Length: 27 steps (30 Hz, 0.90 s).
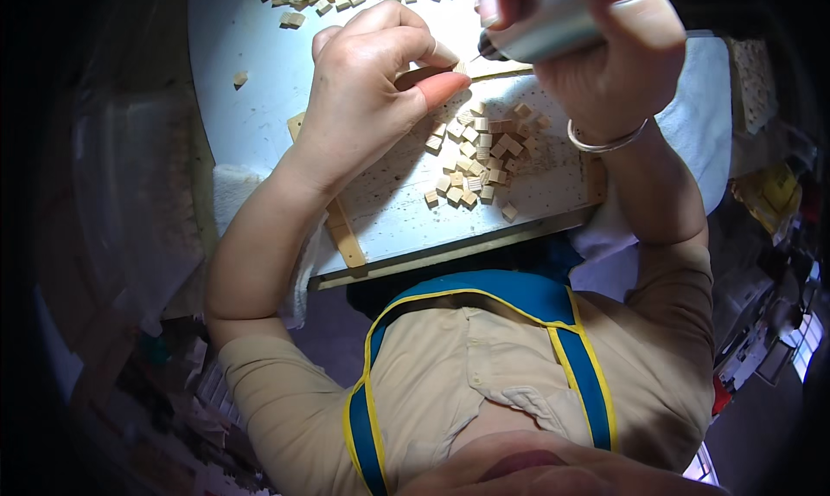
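Chin (519, 441) foremost; left hand (370, 64) pinches block (461, 66), right hand (618, 64) grips tool (553, 27); whether adjacent blocks (507, 143) are done, we cannot tell.

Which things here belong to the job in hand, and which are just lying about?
Apparently job:
wood piece in left hand
grey tool in right hand
nearer cube pile

Apparently lying about:
white towel at left
yellow item, far right

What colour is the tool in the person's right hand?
The rounded, smooth-bodied tool is silvery grey with a dark nose; the head view shows it, somewhat blurred.
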Tool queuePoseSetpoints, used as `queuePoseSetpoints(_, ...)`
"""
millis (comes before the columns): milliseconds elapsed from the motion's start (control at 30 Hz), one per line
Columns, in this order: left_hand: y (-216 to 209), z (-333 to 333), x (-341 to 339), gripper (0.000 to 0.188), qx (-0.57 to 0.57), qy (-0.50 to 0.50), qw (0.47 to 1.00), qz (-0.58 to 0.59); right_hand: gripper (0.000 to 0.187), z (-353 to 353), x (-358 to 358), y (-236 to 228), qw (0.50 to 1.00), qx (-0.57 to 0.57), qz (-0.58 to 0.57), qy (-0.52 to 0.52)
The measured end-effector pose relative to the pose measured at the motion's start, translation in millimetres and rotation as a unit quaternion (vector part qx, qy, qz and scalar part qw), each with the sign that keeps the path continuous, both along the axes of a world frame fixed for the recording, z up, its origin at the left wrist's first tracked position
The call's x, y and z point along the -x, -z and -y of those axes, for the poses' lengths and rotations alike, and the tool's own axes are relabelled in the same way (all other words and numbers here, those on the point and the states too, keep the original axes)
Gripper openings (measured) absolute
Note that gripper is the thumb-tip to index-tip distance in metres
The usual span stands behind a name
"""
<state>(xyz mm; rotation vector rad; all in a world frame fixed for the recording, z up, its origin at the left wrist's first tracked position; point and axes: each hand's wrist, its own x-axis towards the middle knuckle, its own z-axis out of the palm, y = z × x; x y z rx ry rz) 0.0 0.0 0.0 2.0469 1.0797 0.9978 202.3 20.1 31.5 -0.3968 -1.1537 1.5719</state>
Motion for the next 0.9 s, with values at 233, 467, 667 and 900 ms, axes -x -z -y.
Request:
queuePoseSetpoints(233,6.4,-1.6,-4.2,0.018,-0.075,0.000,0.997,-0.009,0.031,11.6,6.5,-19.4,0.977,-0.039,0.177,0.115)
queuePoseSetpoints(467,6.2,-0.7,-1.7,0.018,-0.054,-0.010,0.998,-0.013,0.031,7.5,13.4,-10.9,0.963,-0.077,0.222,0.135)
queuePoseSetpoints(667,4.2,-1.4,0.3,0.019,-0.100,-0.005,0.994,-0.042,0.029,7.5,16.7,-11.6,0.975,-0.081,0.174,0.114)
queuePoseSetpoints(900,-1.6,1.5,-0.3,0.017,-0.103,-0.013,0.992,-0.076,0.024,-13.5,1.9,53.2,0.969,-0.143,0.163,-0.115)
